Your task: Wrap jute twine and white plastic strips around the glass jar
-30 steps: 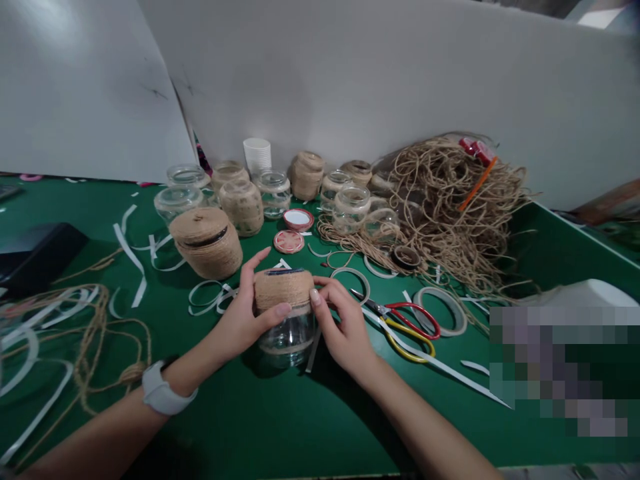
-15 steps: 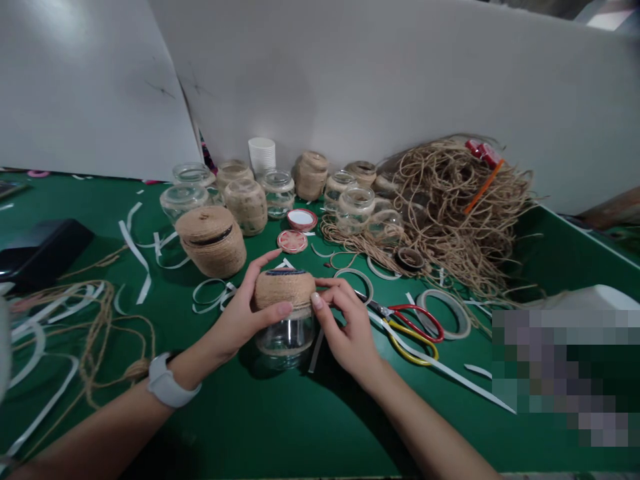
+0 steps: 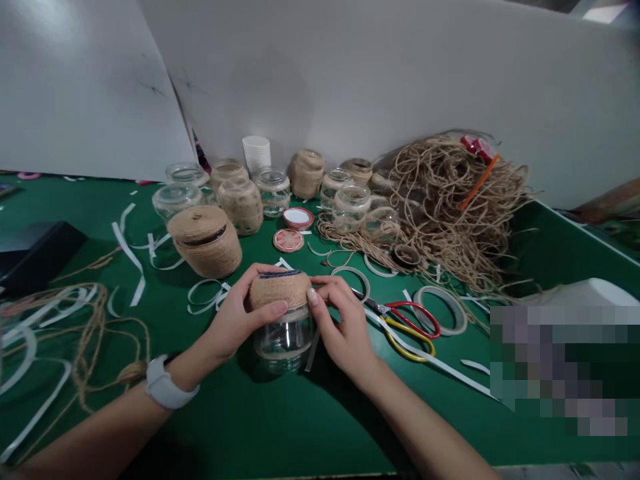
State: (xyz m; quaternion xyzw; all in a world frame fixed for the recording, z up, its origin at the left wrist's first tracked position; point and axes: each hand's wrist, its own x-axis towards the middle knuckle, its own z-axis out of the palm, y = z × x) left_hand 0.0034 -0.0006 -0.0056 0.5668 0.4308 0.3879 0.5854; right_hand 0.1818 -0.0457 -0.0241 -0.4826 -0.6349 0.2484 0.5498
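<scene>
— "If gripped only around its upper part, at risk of tipping how?"

— "Through uneven pressure, probably. Look at the left hand [image 3: 233,323]: curled around the twine band [image 3: 280,293], with thumb across the front. On the opposite side, see the right hand [image 3: 345,330]: thumb and fingertips closed against the band."

— "And the glass jar [image 3: 285,337], placed where?"

— "At the near middle of the green table [image 3: 280,433], wrapped end up, clamped between both hands. Cannot tell from here whether resting fully or slightly lifted."

— "Likely to spoil the wrapping?"

— "Possibly, by pushing a thumb down along the lower edge and so dragging coils onto bare glass, perhaps too smooth to hold them."

— "Wary of anything nearby?"

— "Of the pale strip [image 3: 312,353] just beside the base: easily trapped underneath, then apt to cause rocking. Also of the scissors [image 3: 381,309], with blades reaching in behind the right hand: liable to nick a finger if brushed while turning the jar."
</scene>
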